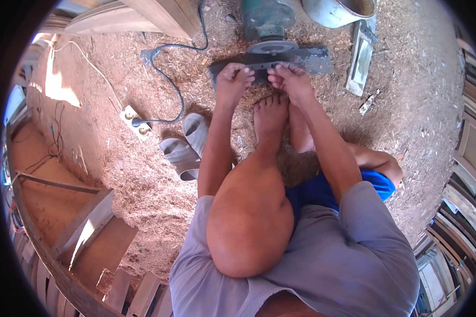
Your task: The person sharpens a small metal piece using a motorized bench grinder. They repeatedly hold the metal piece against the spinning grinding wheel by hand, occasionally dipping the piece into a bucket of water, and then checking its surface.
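My left hand point(234, 80) and my right hand point(292, 80) are in front of a green bench grinder point(268, 21), just beyond my bare feet. Between them spans a thin, dark flat metal strip point(261, 66) with small holes, and each hand pinches one end. The strip lies close to the near side of the grinder's round wheel point(273, 47); whether they touch I cannot tell. Under both is a dark board or plate point(313, 59), partly covered by my hands. My fingers are curled, thumbs toward the strip.
A metal pot point(339, 16) stands right of the grinder, near a long light-coloured piece point(358, 66). On the left, a power strip point(134, 122) has a dark cable point(181, 95) plugged in. Grey slippers point(181, 153) lie beside my left arm. Wood shavings cover the ground.
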Available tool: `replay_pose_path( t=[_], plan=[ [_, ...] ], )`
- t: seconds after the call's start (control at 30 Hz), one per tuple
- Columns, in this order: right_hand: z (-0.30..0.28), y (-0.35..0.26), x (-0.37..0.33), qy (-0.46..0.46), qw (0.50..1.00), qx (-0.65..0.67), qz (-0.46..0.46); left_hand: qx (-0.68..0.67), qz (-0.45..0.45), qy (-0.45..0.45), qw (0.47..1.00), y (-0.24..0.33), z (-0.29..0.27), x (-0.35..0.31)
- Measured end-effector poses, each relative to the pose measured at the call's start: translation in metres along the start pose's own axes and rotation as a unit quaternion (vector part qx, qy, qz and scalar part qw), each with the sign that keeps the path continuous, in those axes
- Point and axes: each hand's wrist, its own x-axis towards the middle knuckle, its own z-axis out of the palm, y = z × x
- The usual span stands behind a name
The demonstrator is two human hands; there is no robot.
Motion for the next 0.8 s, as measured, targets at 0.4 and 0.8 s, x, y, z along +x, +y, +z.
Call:
replay_pose_path(
  t=[0.4,0.8],
  plan=[
    [-0.027,0.002,-0.051,-0.103,0.993,-0.01,0.049,-0.171,-0.048,-0.138,0.974,0.022,0.024,-0.034],
    [-0.029,-0.013,-0.059,-0.123,0.992,-0.015,-0.018,0.048,0.093,-0.15,0.983,0.025,0.058,-0.039]
  ],
)
